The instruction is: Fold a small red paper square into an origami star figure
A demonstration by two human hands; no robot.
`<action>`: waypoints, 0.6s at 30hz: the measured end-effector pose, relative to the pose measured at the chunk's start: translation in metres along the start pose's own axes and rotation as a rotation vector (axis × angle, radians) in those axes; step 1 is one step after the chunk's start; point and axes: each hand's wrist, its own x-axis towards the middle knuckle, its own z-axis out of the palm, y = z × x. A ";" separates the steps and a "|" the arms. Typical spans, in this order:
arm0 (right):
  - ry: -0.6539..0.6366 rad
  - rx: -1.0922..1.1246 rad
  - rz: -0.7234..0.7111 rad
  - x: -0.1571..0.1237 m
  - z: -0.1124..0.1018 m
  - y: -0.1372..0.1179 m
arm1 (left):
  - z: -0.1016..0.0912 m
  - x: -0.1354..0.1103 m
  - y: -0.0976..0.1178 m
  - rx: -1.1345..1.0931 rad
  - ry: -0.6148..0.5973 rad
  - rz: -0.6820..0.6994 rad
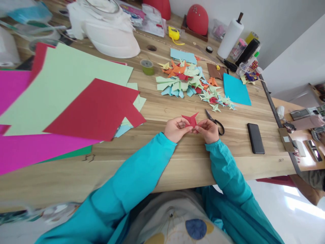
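Observation:
Between my two hands is a small red folded paper piece (191,118) with pointed tips at its top. My left hand (176,129) pinches its lower left side between thumb and fingers. On the other side my right hand (208,130) pinches the lower right edge, the thumbs close together. Black-handled scissors (214,121) lie just beyond my right hand, partly hidden by it. Farther back is a pile of folded paper shapes (188,78) in pale green, orange, light blue and red.
Large sheets of red paper (93,108), pale green paper (68,74) and magenta paper (45,149) cover the table's left. A phone (256,138) and a blue sheet (236,88) lie to the right. Green tape (147,67), a tape measure (174,33) and a paper roll (230,39) stand behind.

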 end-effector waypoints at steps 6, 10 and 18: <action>-0.025 0.028 -0.001 0.000 -0.002 0.000 | -0.001 0.001 0.000 -0.010 -0.004 -0.027; -0.030 0.035 0.002 0.001 -0.003 0.002 | -0.002 0.002 0.000 -0.008 0.005 -0.041; 0.008 -0.076 -0.023 0.000 0.000 0.002 | 0.000 0.000 0.000 0.047 -0.006 -0.009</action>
